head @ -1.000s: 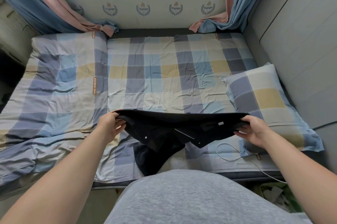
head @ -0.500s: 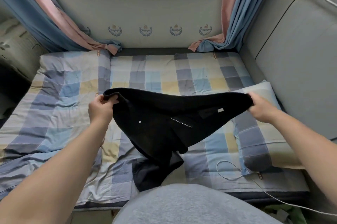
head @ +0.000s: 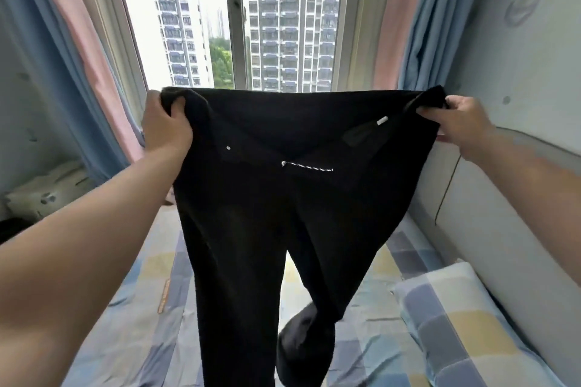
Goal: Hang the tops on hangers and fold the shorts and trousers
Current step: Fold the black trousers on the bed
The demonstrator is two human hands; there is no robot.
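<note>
A pair of black trousers (head: 283,204) hangs in the air in front of the window, stretched wide at the waistband, with a silver zip and a small rivet showing. My left hand (head: 165,125) grips the waistband's left end, thumb curled over the fabric. My right hand (head: 459,122) pinches the right end. Both legs hang straight down over the bed; the right leg's lower end is bunched. The trousers hide the middle of the bed.
The bed (head: 132,342) with a blue, yellow and grey checked sheet lies below. A matching pillow (head: 459,320) sits at the right by a grey padded wall (head: 490,248). Blue and pink curtains (head: 78,50) frame the window (head: 239,15).
Both hands have lifted the trousers from low over the bed up to window height. The legs now hang free, and my view has tilted upward.
</note>
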